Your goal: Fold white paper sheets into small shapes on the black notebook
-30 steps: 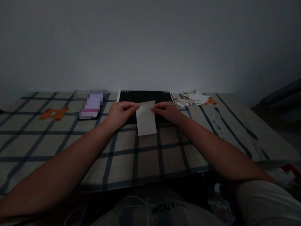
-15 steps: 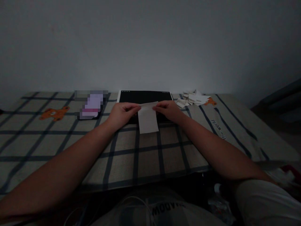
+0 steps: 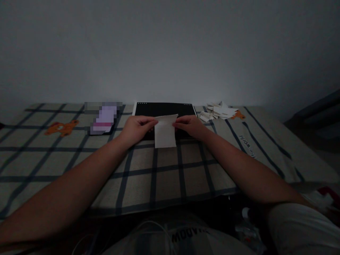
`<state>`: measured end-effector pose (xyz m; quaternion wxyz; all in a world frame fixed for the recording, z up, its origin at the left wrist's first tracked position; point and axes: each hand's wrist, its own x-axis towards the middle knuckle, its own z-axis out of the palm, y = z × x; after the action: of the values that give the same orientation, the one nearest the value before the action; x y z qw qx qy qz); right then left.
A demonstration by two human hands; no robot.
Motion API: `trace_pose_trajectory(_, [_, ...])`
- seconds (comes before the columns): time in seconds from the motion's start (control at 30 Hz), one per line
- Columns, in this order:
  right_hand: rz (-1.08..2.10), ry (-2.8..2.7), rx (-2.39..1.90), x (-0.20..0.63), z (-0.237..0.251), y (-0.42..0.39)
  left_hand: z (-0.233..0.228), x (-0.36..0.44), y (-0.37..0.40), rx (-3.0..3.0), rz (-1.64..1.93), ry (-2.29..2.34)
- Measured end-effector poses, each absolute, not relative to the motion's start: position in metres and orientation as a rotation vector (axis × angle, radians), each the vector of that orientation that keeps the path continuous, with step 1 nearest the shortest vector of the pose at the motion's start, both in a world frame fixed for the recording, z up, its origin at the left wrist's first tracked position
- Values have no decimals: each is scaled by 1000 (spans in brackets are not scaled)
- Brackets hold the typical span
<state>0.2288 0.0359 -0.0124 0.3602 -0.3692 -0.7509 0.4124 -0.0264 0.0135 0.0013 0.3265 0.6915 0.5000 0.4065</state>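
White paper (image 3: pixel 165 134) had moved: its low edge came up a bit. It hid some of the near edge of the black board (image 3: pixel 164 109). The left hand (image 3: pixel 135 129) and right hand (image 3: pixel 191 126) pinched the paper's sides. Paper scraps (image 3: pixel 219 111) lay just right of the board, and a phone (image 3: pixel 104 117) lay left of it.

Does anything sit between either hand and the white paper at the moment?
Nothing visible does: the left hand pinches the white paper near its left edge, the right hand near its right. The black sheet lies behind it in view; the paper scraps lie off to the right.
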Motion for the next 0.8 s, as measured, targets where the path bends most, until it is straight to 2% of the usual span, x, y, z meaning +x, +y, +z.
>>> trace_pose_trajectory(0.2, [939,-1940,-1006,231,-12,37,2,-23,11,1741,973,1210])
trace_pose_trajectory(0.47, [1134,-1882,-934,228,-15,37,2,-26,14,1785,1058,1289])
trace_pose_trajectory(0.8, [1024,-1894,-1013,231,-14,38,2,-25,15,1736,961,1279])
